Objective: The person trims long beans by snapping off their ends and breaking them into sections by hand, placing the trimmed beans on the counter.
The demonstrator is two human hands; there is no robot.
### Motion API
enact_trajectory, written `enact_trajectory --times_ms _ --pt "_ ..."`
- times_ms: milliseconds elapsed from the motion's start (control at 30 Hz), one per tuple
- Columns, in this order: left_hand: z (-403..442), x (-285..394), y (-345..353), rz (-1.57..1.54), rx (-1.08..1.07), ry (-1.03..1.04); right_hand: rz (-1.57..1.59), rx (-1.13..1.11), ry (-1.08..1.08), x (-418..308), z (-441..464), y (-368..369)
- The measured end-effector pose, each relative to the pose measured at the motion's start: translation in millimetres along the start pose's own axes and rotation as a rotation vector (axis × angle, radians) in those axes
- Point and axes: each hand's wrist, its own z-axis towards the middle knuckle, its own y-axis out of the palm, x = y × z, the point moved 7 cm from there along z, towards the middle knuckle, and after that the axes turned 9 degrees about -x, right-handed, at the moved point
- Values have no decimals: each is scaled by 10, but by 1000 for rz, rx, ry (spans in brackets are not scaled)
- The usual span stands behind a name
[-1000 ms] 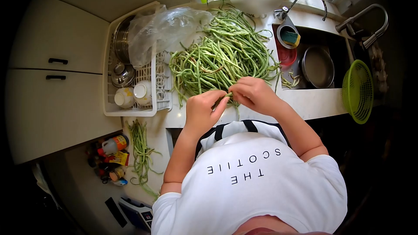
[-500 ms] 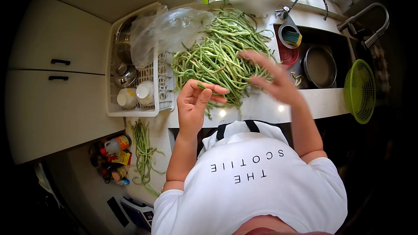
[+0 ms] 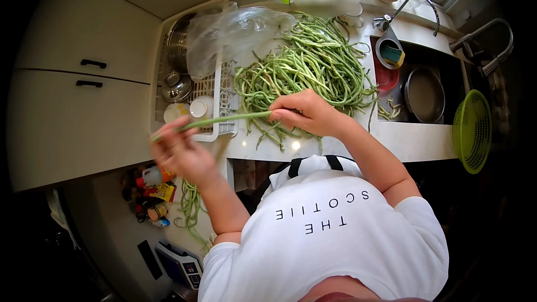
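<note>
1. My right hand [image 3: 305, 113] pinches one end of a long green bean [image 3: 230, 118] between thumb and fingers, in front of the bean pile [image 3: 313, 70] on the tabletop [image 3: 411, 137].
2. The bean stretches sideways past the dish rack [image 3: 159, 70] to my left hand [image 3: 187, 159]; that hand is blurred, so I cannot tell whether it grips.
3. A smaller bean bunch [image 3: 191, 204] lies below my left hand.
</note>
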Motion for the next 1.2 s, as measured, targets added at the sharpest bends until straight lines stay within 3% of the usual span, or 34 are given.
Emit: enact_trajectory --times_ms 133,233,300,433,567,633,767,833,867,933,967,1033,1133,1200 --pt "386 746 -792 -229 182 294 -176 21 -156 -346 49 -71" --pt "517 926 -993 -13 121 311 -142 -21 -60 53 13 -120" --pt "539 672 -1123 -15 128 131 -123 -33 -6 261 -73 -149" --pt "509 364 -1401 -87 77 -9 -111 41 9 384 -279 -219" --pt "463 195 -1376 -123 17 -80 -368 95 82 410 -430 -308" --pt "453 160 -1268 -220 3 -90 -459 122 389 494 -498 -369" --pt "468 164 -1163 -311 -38 -94 -483 179 405 485 -540 -388" --pt "476 204 -1054 -502 -140 -43 -368 275 18 351 -543 -353" --pt "473 204 -1068 -502 -141 -46 -367 276 21 405 -583 -362" --pt "464 173 -1078 -886 -138 -96 -358 187 108 536 -656 -345" --pt "444 177 -1075 -887 -138 -106 -355 190 117 539 -695 -340" --pt "417 208 -1060 -905 -98 -77 -139 120 628 794 -840 -320" --pt "387 219 -1061 -853 -210 -96 -10 178 475 903 -964 -223" --pt "340 195 -1093 -800 -113 -85 10 178 423 953 -1024 -128"
